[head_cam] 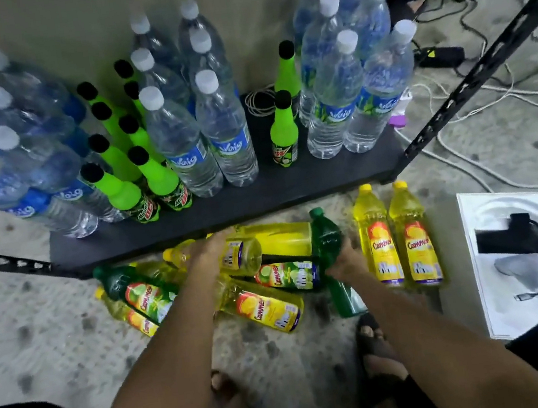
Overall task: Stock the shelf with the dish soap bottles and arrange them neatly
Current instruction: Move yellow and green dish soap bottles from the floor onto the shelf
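Floor (55, 337): hands (207, 252) on soap bottles (268, 307).

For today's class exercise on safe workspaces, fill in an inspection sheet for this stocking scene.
Surface: black shelf, front strip bare.
Job's things: soap bottles on the floor, most lying down, two upright; none shelved.
Clutter: water bottles and green soda bottles fill the shelf; white box on the floor.
Grippers: left hand on a yellow bottle; right hand gripping a green bottle.
Cables: loose cords on the floor, right.
Surroundings: speckled floor.

Head camera looks steeply down, close above shelf (226, 206) and floor (38, 340).
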Available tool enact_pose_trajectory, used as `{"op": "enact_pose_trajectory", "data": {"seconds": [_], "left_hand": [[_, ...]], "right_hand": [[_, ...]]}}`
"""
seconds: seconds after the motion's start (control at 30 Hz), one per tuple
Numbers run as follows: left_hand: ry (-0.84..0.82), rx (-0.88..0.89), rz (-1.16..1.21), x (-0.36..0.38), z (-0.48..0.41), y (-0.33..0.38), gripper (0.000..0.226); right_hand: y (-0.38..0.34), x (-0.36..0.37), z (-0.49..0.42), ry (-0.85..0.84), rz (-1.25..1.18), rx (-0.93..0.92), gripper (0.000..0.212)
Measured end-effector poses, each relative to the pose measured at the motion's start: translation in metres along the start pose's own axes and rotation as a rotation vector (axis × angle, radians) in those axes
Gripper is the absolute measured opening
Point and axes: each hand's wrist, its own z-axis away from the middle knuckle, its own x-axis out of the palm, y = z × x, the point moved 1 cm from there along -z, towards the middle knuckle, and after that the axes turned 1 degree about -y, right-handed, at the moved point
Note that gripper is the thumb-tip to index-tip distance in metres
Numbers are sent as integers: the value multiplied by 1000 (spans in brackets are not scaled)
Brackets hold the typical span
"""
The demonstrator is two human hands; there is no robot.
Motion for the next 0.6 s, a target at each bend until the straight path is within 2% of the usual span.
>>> {"op": "enact_pose_trajectory", "data": {"seconds": [0.07,0.13,0.23,0.3,0.43,0.57,0.6], "left_hand": [[-173,-23,-174,12,-13,7,83],[-194,-18,-317,20,-21,11,78],[-241,91,-356,27,-19,16,57],[-249,101,-354,27,-16,18,51],[-269,-1,-472,13,-5,18,65],[-351,-79,-477,3,16,13,34],[-359,-86,-481,0,21,10,32]], "right_hand": [[3,3,-8,-17,70,49,102],[8,3,-13,-9,78,76,104],[12,3,-14,2,8,99,88],[14,3,-11,26,-25,98,73],[24,0,3,68,-140,154,60],[33,-8,20,104,-278,154,55],[34,-12,24,119,-300,140,57]]}}
